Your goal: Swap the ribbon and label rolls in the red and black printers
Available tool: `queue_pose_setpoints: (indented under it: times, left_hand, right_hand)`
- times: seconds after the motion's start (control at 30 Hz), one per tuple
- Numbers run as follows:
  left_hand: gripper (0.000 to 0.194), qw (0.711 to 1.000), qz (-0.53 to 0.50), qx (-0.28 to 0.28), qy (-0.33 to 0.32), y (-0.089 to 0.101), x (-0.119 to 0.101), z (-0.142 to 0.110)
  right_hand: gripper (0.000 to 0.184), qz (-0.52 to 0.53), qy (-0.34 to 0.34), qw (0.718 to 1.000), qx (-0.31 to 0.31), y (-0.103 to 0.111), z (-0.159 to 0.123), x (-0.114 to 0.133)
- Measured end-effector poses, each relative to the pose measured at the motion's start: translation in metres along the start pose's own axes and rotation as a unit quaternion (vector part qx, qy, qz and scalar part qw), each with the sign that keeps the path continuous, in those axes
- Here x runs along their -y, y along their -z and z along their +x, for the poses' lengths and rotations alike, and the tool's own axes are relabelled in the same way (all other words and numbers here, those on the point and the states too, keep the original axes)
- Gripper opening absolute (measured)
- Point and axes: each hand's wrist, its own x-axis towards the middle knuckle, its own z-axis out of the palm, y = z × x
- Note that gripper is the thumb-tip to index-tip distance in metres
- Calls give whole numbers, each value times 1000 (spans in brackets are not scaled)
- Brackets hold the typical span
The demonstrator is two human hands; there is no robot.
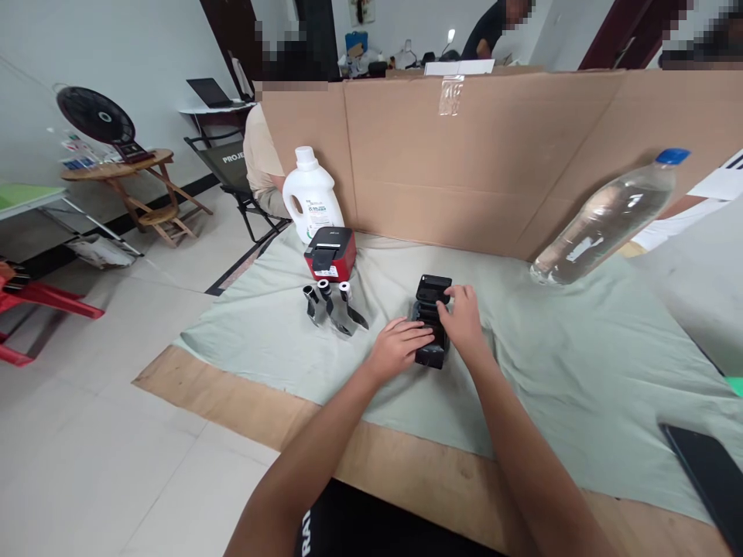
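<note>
Both hands on small black device, lid up

Small black device sits near mid-surface on a pale green cloth, lid raised at the far end. Left hand on its left side, fingers extended close together, tips over the body; thumb side hidden, can't tell if it grips. Right hand at the right side by the lid, fingers bent, thumb and forefinger reaching inward; can't tell if they pinch anything.

Left of the device: three small rolls in a row, dark strips trailing toward the near edge. Just behind them, red-and-black box, dark strip on its front. White handled jug right behind the box. Cardboard panel stands upright across the back, clear tape on its upper part. Far right: big clear bottle, blue cap, leaning heavily. Phone, dark screen, at near right corner, partly out of frame. Bare wood of the surface shows along the near edge.
</note>
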Motion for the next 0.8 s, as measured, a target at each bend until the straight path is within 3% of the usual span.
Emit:
queue_pose_setpoints:
  times: [0.1,0.3,0.57,0.67,0.73,0.8]
  left_hand:
    - [37,1000,0,-1,-2,1,0,0]
    - [39,999,2,14,-34,5,-1,-2]
    - [38,994,5,49,-98,12,-1,-2]
    - [39,994,6,59,-95,15,-3,-1]
    - [39,993,3,65,-93,17,-4,0]
    - [38,993,-2,73,-90,18,-4,0]
  right_hand:
    - [39,1,20,999,-32,2,10,-5]
    - [34,51,34,997,46,12,16,-16]
    - [47,6,47,962,267,46,-4,-11]
    - [42,-42,36,968,244,47,-3,7]
    - [44,-88,-5,970,225,40,2,18]
    - [46,-114,-39,960,252,32,10,24]
